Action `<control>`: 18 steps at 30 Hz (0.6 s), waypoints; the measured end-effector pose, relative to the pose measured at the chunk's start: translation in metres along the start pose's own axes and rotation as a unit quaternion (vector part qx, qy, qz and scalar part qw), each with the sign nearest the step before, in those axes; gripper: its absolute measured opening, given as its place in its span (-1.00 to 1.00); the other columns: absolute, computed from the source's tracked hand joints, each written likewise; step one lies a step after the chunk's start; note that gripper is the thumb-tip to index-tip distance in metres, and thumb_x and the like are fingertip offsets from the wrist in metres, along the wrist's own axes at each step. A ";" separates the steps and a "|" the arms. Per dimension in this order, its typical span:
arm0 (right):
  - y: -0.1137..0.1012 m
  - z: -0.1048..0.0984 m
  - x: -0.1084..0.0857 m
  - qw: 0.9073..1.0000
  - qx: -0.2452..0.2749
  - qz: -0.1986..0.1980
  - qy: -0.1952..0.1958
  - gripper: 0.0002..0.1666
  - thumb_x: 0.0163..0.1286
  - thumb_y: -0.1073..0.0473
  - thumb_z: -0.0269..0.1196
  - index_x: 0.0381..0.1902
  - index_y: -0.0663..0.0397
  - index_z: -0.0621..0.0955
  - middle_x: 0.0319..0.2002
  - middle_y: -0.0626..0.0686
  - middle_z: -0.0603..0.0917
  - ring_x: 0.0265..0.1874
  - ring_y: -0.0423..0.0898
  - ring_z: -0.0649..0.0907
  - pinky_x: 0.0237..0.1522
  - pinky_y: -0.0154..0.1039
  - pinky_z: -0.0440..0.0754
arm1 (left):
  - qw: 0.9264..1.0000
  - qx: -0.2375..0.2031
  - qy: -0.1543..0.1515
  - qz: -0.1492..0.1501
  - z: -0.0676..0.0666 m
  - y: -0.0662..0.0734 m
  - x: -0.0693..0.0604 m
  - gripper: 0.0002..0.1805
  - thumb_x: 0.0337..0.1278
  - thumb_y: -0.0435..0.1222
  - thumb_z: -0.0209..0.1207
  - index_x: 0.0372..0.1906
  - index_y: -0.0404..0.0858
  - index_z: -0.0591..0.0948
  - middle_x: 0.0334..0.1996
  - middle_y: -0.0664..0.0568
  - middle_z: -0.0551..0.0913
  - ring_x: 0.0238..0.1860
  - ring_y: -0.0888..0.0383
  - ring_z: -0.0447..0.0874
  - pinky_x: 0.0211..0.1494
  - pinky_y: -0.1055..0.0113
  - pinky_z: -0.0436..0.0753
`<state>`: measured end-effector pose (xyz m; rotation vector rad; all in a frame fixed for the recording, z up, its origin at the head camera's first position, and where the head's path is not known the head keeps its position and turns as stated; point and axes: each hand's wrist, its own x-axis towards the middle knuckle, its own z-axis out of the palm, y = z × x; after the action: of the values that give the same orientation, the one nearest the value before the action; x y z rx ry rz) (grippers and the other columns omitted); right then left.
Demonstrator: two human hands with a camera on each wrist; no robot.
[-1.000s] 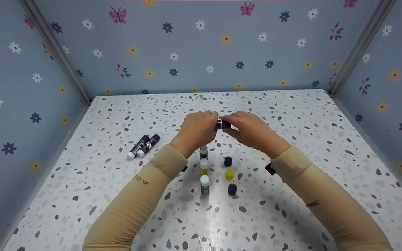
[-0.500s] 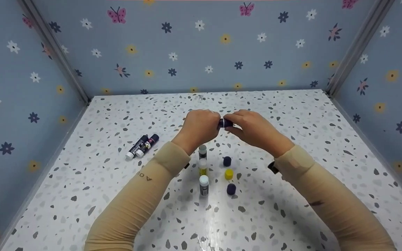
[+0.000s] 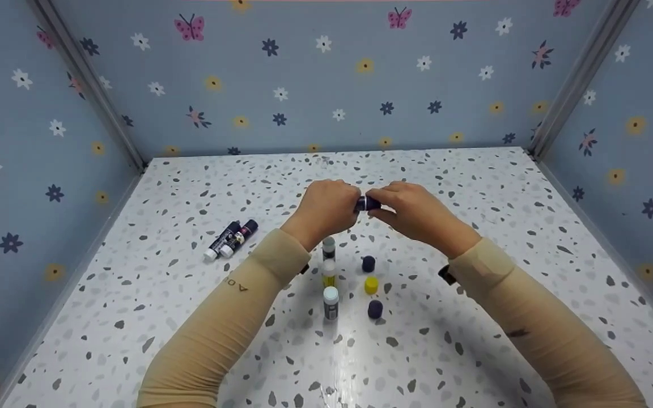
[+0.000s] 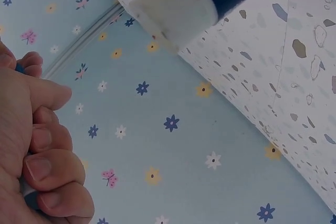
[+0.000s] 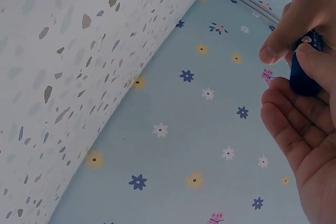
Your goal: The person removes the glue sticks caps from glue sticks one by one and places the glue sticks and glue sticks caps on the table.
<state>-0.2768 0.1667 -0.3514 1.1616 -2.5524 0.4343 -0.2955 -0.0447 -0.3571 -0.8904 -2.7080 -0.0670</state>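
Note:
The left hand (image 3: 329, 207) curls its fingers round a dark glue stick (image 3: 361, 204) held level above the table. At its other end, the right hand (image 3: 414, 214) pinches the dark cap (image 3: 373, 202) between thumb and fingers. In the right wrist view the navy cap (image 5: 304, 80) shows by the thumb, the other fingers loosely bent. Below the hands stand three uncapped sticks in a column: one behind (image 3: 329, 248), a yellow-labelled one (image 3: 329, 279) and the nearest (image 3: 331, 303). Right of them sit two dark caps (image 3: 368, 264) (image 3: 375, 309) with a yellow cap (image 3: 371, 285) between.
Two dark glue sticks with white ends (image 3: 223, 241) (image 3: 240, 238) lie side by side at the left of the speckled table (image 3: 190, 317). Flower-patterned panels (image 3: 326, 73) rise at the back and both sides.
Both hands have shifted slightly to the right together with the held stick. Things on the table stand as before.

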 end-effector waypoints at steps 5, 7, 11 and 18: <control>0.000 0.001 -0.001 1.000 -0.002 -0.001 0.000 -0.69 0.55 0.23 0.40 0.17 0.22 0.73 -0.08 0.22 0.85 -0.12 0.14 0.80 -0.03 0.06 0.79 | 1.000 -0.002 -0.018 0.003 -0.002 0.000 0.001 -0.85 0.46 -0.27 0.29 -0.16 -0.26 0.79 -0.33 -0.10 0.82 -0.31 -0.07 0.81 -0.16 0.01 0.81; 0.000 0.002 -0.002 1.000 -0.004 -0.004 0.001 -0.68 0.55 0.22 0.40 0.17 0.22 0.72 -0.09 0.22 0.84 -0.13 0.13 0.80 -0.03 0.06 0.79 | 1.000 -0.002 -0.022 0.003 -0.002 0.000 0.002 -0.85 0.46 -0.27 0.29 -0.16 -0.26 0.79 -0.33 -0.10 0.82 -0.30 -0.07 0.81 -0.16 0.00 0.81; 0.000 0.003 -0.003 1.000 -0.008 -0.012 0.007 -0.68 0.54 0.22 0.40 0.17 0.22 0.72 -0.11 0.22 0.84 -0.15 0.13 0.81 -0.03 0.07 0.79 | 1.000 -0.006 -0.030 0.002 -0.004 0.000 0.002 -0.85 0.45 -0.26 0.29 -0.16 -0.26 0.79 -0.32 -0.10 0.82 -0.29 -0.07 0.81 -0.14 0.01 0.81; -0.001 0.004 -0.006 0.999 -0.022 -0.021 0.010 -0.68 0.54 0.20 0.40 0.16 0.21 0.72 -0.11 0.21 0.85 -0.14 0.14 0.81 -0.01 0.12 0.78 | 0.998 -0.029 -0.052 -0.002 -0.004 0.000 0.002 -0.87 0.41 -0.28 0.31 -0.16 -0.27 0.77 -0.28 -0.11 0.80 -0.27 -0.05 0.77 -0.11 0.00 0.78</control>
<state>-0.2727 0.1689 -0.3576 1.1868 -2.5022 0.3766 -0.2957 -0.0441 -0.3530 -0.9297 -2.8165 -0.1038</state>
